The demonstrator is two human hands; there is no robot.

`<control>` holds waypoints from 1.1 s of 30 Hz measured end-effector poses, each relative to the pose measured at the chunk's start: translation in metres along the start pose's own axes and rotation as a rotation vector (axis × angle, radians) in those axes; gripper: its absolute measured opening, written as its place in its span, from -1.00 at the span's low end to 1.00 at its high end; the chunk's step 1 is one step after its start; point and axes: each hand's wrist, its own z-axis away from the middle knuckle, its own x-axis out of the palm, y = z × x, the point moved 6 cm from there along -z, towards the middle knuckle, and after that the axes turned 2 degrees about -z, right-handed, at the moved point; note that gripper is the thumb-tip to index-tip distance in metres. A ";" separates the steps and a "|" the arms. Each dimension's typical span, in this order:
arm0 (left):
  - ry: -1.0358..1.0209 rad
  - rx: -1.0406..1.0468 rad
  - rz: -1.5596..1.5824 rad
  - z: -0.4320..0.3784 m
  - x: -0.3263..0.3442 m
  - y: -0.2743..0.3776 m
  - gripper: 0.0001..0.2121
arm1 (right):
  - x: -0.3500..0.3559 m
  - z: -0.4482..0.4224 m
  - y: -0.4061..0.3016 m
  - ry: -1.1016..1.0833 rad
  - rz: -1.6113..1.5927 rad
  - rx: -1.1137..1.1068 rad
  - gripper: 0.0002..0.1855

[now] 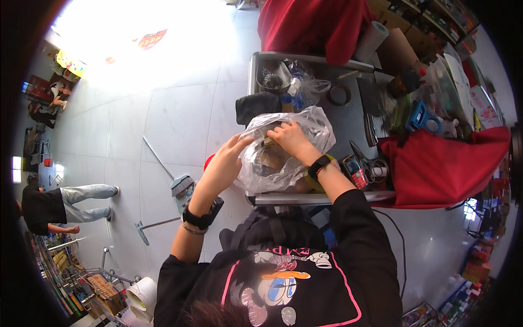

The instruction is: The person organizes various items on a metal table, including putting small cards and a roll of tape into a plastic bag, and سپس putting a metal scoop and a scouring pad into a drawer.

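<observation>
A clear plastic bag [261, 180] lies spread open at the near left corner of a metal-edged table. My left hand [222, 165] is at the bag's left rim, its fingers holding the film. Inside the mouth of the bag, my right hand [291, 141] has its fingers curled at a small tan item [267, 141]; what the item is cannot be made out. Brownish contents [271, 161] show below it, blurred by the plastic. A yellow rounded thing [316, 184] sits partly hidden under the bag, beside my right wrist.
Right of the bag are large scissors [365, 161], a red-keyed phone [354, 171], a knife [370, 131] and a tape roll [339, 95]. A metal scoop [273, 77] stands at the back. Red cloth [441, 167] covers the right side. A broom [179, 184] lies on the floor; a person [61, 204] stands left.
</observation>
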 end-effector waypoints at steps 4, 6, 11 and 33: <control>0.192 -0.010 -0.100 0.019 0.004 -0.015 -0.57 | 0.011 -0.005 -0.005 -0.023 -0.085 0.022 -0.86; 0.259 -0.119 -0.097 0.030 0.005 -0.014 -0.57 | 0.009 -0.006 -0.002 -0.084 -0.123 0.052 -0.87; 0.364 -0.304 0.283 0.059 0.009 -0.012 -0.49 | 0.019 -0.006 0.012 -0.143 -0.208 0.105 -0.87; 0.150 -0.025 1.658 0.031 0.032 -0.065 -0.57 | -0.044 0.037 -0.017 -0.486 -1.493 0.356 -0.49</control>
